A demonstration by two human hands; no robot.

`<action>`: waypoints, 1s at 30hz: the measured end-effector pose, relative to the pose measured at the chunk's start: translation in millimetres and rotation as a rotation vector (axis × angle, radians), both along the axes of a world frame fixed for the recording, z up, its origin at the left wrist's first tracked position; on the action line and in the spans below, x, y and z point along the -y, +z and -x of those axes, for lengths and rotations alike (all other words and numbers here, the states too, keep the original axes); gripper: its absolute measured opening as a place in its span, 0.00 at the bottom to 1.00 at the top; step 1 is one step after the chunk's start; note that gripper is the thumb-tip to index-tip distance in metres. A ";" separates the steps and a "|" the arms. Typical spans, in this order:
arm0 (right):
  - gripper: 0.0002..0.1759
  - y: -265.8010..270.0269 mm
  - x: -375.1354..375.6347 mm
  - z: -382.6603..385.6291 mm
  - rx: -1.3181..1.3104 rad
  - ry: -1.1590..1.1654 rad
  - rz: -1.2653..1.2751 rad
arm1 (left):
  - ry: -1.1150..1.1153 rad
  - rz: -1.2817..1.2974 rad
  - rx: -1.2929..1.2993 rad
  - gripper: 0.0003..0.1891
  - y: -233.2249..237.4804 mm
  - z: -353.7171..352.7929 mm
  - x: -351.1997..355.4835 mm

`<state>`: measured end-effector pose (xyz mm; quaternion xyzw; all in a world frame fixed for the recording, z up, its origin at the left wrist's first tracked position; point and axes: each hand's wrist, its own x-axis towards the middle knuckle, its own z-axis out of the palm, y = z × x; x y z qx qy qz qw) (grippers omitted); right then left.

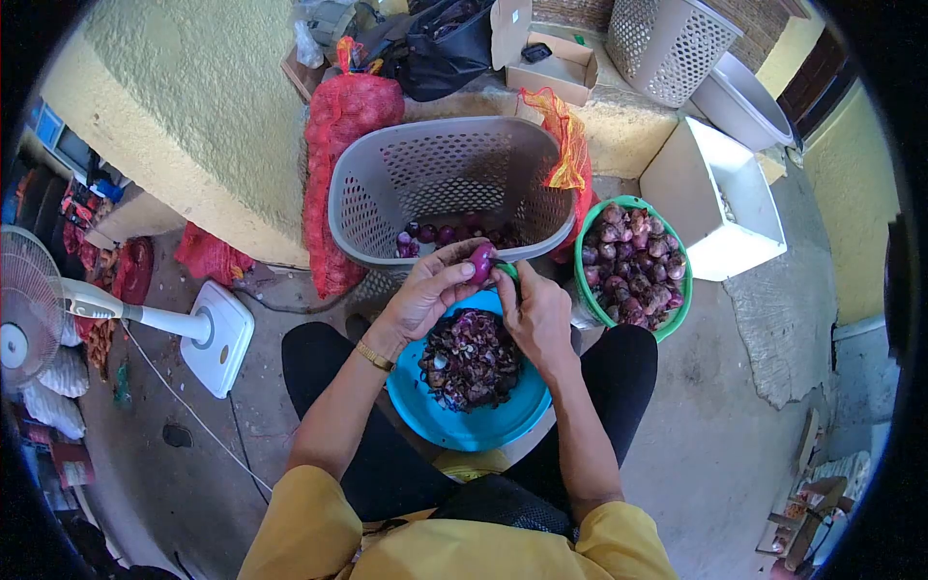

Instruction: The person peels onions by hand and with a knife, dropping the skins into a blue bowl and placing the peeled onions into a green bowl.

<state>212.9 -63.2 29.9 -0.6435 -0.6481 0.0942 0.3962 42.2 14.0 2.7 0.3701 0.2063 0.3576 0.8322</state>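
My left hand [430, 295], with a gold watch at its wrist, grips a peeled purple onion [480, 263] between thumb and fingers. Close against the onion, my right hand [534, 314] is closed on a small green-handled knife [508, 271]; its blade is mostly hidden. Under both hands is a blue basin [411, 411] between my knees, heaped with dark onion skins [469, 362]. Just beyond, a large grey perforated basket [353, 208] has several peeled onions [445, 234] at its bottom. To the right, a green-rimmed basket [688, 290] is full of unpeeled onions [633, 261].
Red mesh sacks [333, 135] lean beside the grey basket. A white open box [725, 203] stands at right, with another perforated basket [667, 48] behind. At left are a white fan [29, 309], its square base [217, 338] and a cord across the floor [184, 416].
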 end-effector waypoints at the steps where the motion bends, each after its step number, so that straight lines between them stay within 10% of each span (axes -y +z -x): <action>1: 0.14 -0.5 -0.8 -1.6 0.000 0.000 0.000 | -0.005 0.006 -0.005 0.25 0.3 0.1 0.2; 26: 0.14 -20.3 -8.0 -13.1 -0.085 -0.120 0.038 | -0.038 -0.007 0.004 0.27 8.1 0.7 2.1; 30: 0.18 -18.5 -10.8 -11.1 -0.742 -0.067 0.042 | 0.018 0.013 0.034 0.27 3.5 0.8 1.6</action>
